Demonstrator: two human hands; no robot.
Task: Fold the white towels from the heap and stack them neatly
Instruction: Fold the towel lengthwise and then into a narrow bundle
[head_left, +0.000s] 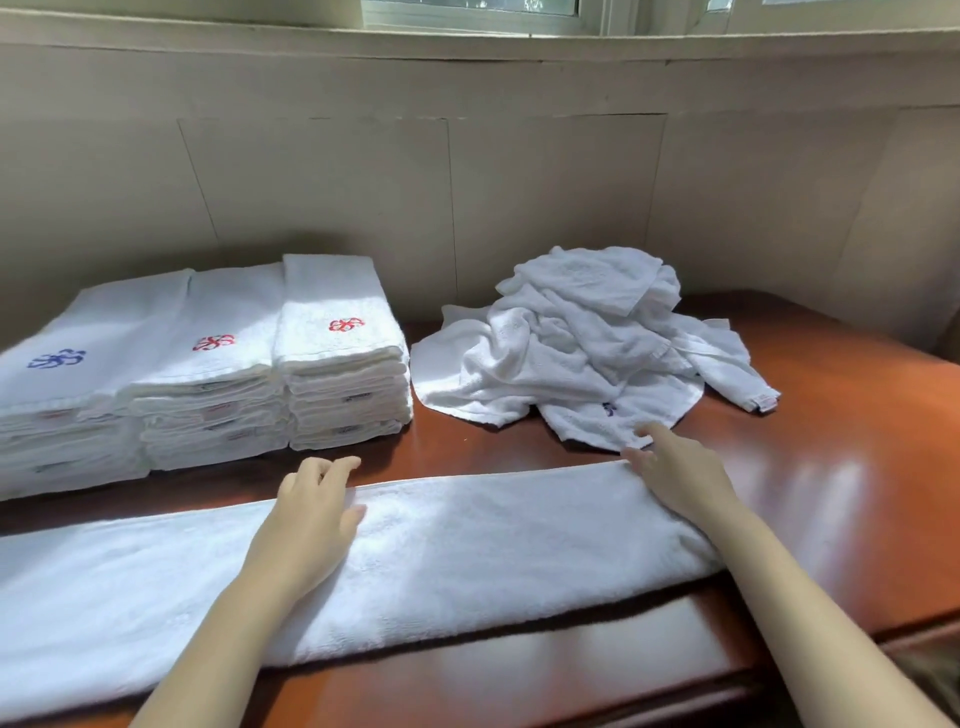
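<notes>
Both left hand (310, 519) and right hand (678, 480) press towel (493, 551) along table's (857, 415) near edge.

Red-brown glossy wooden table (857, 467), glare patches on the right side and along the near edge. Far side butts against a beige panelled wall (519, 182) with thin vertical seams between panels. A ledge (467, 47) runs across the top of the wall, with a pale window frame (467, 10) just above it. Near right corner: blurry brownish patch (935, 675), can't identify.
</notes>
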